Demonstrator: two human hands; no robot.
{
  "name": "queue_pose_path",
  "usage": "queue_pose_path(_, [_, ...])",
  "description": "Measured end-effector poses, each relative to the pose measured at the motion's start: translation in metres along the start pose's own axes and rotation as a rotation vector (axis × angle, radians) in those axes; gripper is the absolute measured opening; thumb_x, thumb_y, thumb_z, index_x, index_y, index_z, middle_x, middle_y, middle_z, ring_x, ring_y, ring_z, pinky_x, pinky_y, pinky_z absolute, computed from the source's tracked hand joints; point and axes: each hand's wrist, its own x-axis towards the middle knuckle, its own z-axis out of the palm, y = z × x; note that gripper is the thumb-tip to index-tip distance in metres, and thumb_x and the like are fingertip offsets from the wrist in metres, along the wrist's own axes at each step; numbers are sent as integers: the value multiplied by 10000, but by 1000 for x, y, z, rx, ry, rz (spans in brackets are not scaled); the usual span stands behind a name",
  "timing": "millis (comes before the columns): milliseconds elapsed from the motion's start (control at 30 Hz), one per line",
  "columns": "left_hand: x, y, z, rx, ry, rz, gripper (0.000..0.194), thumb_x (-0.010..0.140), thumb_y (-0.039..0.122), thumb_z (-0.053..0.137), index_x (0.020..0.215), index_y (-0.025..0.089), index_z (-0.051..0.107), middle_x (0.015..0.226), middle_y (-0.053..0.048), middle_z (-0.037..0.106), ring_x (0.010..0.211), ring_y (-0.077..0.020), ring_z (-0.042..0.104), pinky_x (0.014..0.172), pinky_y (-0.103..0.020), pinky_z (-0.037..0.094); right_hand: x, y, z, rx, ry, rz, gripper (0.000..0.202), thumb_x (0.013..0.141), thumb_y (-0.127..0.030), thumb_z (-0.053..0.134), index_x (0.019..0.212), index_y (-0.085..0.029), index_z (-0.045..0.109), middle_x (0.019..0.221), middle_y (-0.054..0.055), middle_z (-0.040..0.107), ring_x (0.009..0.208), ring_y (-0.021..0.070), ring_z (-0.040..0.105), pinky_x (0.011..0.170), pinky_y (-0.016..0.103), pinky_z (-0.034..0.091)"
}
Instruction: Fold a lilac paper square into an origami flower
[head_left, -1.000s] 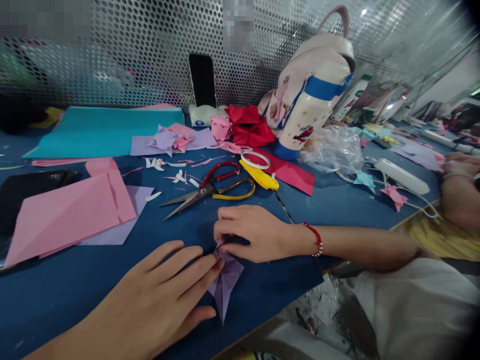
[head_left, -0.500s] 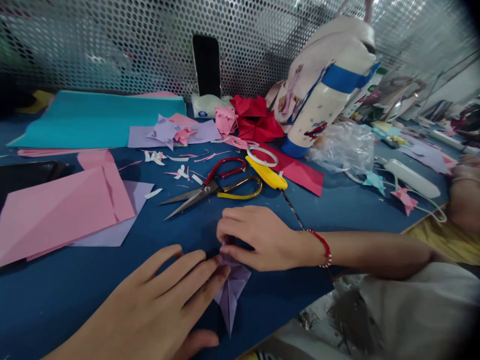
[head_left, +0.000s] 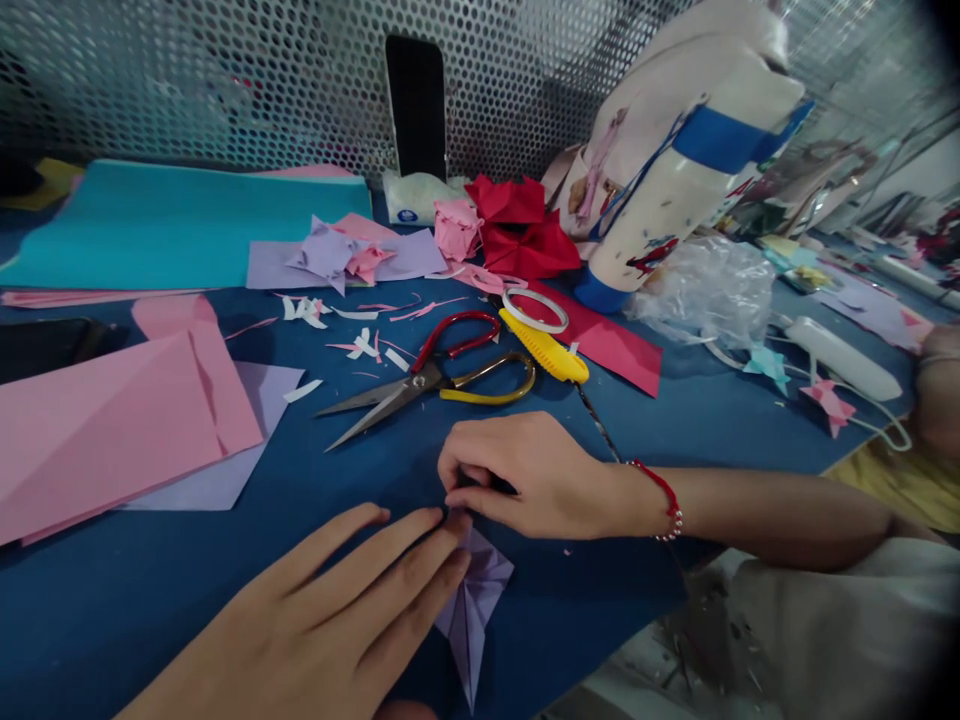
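A folded purple origami paper (head_left: 472, 620) lies on the blue tabletop, creased into a long point toward me. My left hand (head_left: 322, 620) is open, its fingers stretched flat and their tips pressing on the paper's left and upper part. At the upper tip, my right hand (head_left: 525, 475) is closed, thumb and forefinger pinching the paper's end, which the fingers mostly hide. A red string bracelet (head_left: 664, 500) circles my right wrist. Scissors (head_left: 427, 380) with red and yellow handles lie beyond both hands, blades partly apart.
Pink sheets (head_left: 112, 430) lie left, turquoise sheets (head_left: 187, 220) behind them. Paper scraps (head_left: 360, 345), a yellow cutter (head_left: 547, 350) and a tape ring (head_left: 536, 310) surround the scissors. A phone (head_left: 416, 110), bottle (head_left: 675, 200) and bag (head_left: 637, 110) stand at the back. Another person's arm (head_left: 941, 390) shows right.
The view has shifted slightly. My right fingers have closed in on the paper's upper tip, with less of it showing there. My left hand still presses on the paper.
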Motion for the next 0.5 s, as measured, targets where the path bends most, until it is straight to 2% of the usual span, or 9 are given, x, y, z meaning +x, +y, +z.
queue_pose_path(167, [-6,1,2,11,36,-20,587,1420,555,401,1573,281,897,1772,-1,845,1648,-198,713,1666,-387,190,-2,-1,-4,101,96,-50,144,1300,-239,664,1168,-241,721,1073,2,824,785,143,655,755,278,485])
queue_pose_path(300, [-14,2,5,43,29,-16,511,1371,370,436,1566,325,907,1850,22,785,1789,-202,629,1671,-416,223,-9,-2,-7,84,187,-161,225,1352,-228,574,1222,-244,757,1096,27,908,924,162,821,863,278,614])
queue_pose_path(367, [-20,3,8,48,26,-6,529,1354,319,420,1525,344,920,1926,45,716,1905,-195,514,1674,-423,235,-13,-2,-9,16,221,-225,243,1361,-226,570,1239,-247,779,1061,17,929,879,159,820,849,285,624])
queue_pose_path(433, [-27,4,11,54,14,-7,555,1367,336,392,1563,386,909,1964,75,672,1956,-183,444,1667,-411,266,-16,-2,-10,-63,240,-269,226,1358,-234,592,1251,-251,790,1039,10,945,808,163,793,807,302,626])
queue_pose_path(500, [-35,6,10,70,-34,-32,553,1381,400,394,1693,447,848,1923,86,714,1917,-190,516,1634,-389,348,-18,1,-11,-130,252,-324,202,1350,-252,620,1245,-254,793,1043,14,965,793,178,801,801,333,648])
